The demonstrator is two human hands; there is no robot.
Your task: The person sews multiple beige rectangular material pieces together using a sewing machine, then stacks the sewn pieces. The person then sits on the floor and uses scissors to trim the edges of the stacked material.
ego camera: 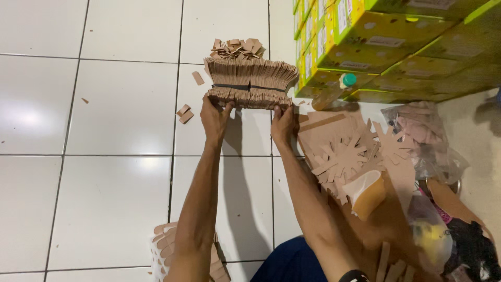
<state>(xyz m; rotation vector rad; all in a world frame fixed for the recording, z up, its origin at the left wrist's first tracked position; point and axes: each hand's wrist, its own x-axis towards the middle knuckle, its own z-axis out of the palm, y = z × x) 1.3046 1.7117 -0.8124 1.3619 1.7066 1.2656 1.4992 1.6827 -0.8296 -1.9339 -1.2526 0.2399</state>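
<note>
A thick bundle of brown cardboard die-cut pieces [250, 81], tied across the middle by a dark band, stands on the white tiled floor. My left hand [215, 116] grips its near left edge, and my right hand [282, 122] grips its near right edge. Both arms reach forward from the bottom of the view. Small cardboard offcuts [237, 48] are heaped just behind the bundle.
Stacked yellow-green cartons [376, 42] fill the top right, with a green-capped bottle [339, 89] at their base. Loose star-shaped cardboard cutouts [349, 151], a folded paper cup [367, 193] and plastic bags [428, 136] lie at right. A white basket of cardboard pieces [163, 245] sits bottom left. Scraps [185, 113] dot the floor.
</note>
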